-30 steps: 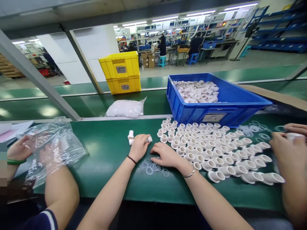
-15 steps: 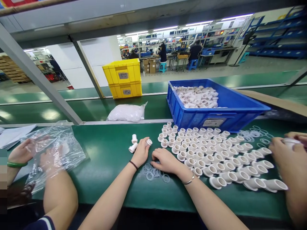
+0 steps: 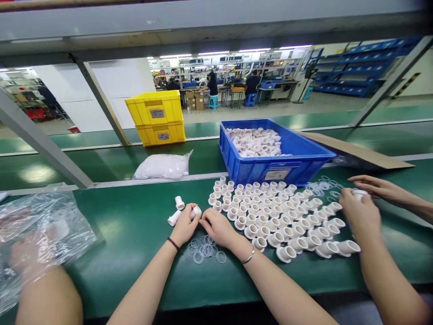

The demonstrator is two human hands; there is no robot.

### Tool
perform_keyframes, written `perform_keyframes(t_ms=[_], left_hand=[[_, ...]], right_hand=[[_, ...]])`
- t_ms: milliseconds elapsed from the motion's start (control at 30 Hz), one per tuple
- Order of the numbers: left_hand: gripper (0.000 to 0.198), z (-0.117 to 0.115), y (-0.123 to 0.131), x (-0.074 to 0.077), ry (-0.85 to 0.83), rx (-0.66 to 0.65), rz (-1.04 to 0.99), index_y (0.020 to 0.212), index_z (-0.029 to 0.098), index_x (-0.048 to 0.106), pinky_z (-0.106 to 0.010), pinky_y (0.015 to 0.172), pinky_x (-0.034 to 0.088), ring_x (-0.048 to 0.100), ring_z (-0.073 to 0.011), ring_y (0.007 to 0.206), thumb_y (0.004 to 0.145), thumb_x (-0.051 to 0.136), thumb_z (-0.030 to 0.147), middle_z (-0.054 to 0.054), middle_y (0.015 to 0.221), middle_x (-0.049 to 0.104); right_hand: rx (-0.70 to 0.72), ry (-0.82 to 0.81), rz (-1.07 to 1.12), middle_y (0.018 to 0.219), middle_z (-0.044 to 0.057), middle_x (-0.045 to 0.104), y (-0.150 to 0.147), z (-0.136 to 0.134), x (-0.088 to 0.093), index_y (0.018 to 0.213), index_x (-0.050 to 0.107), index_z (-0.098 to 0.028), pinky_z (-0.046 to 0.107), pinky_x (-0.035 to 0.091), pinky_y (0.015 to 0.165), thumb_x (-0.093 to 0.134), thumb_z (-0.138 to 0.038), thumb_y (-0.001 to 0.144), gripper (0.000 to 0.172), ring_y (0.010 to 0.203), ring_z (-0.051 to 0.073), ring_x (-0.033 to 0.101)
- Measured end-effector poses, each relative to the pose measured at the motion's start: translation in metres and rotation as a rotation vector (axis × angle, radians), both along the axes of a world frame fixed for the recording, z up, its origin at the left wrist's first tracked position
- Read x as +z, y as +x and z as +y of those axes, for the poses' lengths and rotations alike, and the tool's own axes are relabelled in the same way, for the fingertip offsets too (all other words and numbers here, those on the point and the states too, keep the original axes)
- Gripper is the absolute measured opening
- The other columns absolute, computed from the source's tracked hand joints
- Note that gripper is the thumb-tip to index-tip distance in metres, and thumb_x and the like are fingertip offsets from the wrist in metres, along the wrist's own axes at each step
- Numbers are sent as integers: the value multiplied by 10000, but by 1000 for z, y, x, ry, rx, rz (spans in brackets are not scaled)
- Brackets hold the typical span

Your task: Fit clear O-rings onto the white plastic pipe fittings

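My left hand (image 3: 184, 228) is closed around a white plastic pipe fitting (image 3: 195, 212), its end showing past the fingers. Right beside it, my right hand (image 3: 218, 228) has thumb and fingers pinched together near the fitting; whatever they hold, if anything, is hidden. Several thin clear sealing rings (image 3: 206, 247) lie loose on the green bench just below my hands. To the left of my left hand are two more fittings, one standing (image 3: 179, 202) and one lying on its side (image 3: 174, 218). Rows of upright white fittings (image 3: 267, 210) cover the bench to the right.
Behind the rows sits a blue bin (image 3: 277, 169) partly filled with fittings. A filled plastic bag (image 3: 162, 167) and stacked yellow crates (image 3: 158, 115) stand further back. Co-workers' hands are at both sides, one pair by a clear bag (image 3: 64, 225), another holding a white part (image 3: 359, 194).
My right hand has lifted from the loose rings up to the fitting in my left hand. The view has swung right. The right-hand co-worker's second hand now shows more fully.
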State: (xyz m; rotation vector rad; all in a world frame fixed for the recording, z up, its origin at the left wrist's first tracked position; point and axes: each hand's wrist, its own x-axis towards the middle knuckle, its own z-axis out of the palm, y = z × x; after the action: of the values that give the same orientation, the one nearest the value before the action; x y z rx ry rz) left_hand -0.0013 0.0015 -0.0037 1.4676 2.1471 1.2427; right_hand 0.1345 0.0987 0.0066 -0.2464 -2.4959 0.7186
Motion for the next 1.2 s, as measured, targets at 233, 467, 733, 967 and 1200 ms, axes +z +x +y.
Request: perform_keyframes(t_ms=[233, 467, 733, 967, 1200], left_hand=[[298, 2, -1, -2, 19, -36, -6, 1129, 178, 483, -344, 895, 410, 525, -197, 1003, 870, 459, 324, -75, 1096, 561], [260, -1, 4, 8, -14, -67, -12, 1060, 175, 509, -349, 849, 426, 547, -200, 919, 850, 439, 310, -68, 1015, 584], [221, -4, 18, 19, -42, -172, -62, 1005, 173, 517, -322, 765, 438, 551, -189, 817, 835, 419, 274, -43, 927, 597], [290, -3, 17, 13, -32, -176, -163, 1029, 181, 494, -309, 772, 442, 564, -193, 858, 881, 409, 416, -37, 955, 599], [343, -1, 13, 13, -66, -170, -144, 1011, 184, 477, -329, 792, 447, 565, -209, 867, 873, 403, 490, -47, 939, 594]], right_hand=[[-81, -148, 63, 805, 19, 525, -5, 1, -13, 856, 478, -187, 262, 390, 669, 390, -240, 942, 134, 727, 146, 501], [-137, -216, 90, 809, 15, 548, -7, 3, -18, 895, 486, -184, 253, 394, 661, 371, -238, 940, 134, 723, 136, 519], [-201, -229, 145, 800, 25, 529, -12, 2, -20, 871, 477, -176, 257, 397, 660, 345, -276, 946, 182, 734, 146, 501], [-213, -235, 180, 813, 22, 530, -15, 0, -22, 877, 483, -176, 250, 402, 685, 355, -261, 941, 167, 753, 140, 507], [-206, -331, 134, 828, 14, 572, -16, -3, -20, 930, 497, -182, 236, 410, 680, 371, -252, 941, 145, 750, 131, 543]])
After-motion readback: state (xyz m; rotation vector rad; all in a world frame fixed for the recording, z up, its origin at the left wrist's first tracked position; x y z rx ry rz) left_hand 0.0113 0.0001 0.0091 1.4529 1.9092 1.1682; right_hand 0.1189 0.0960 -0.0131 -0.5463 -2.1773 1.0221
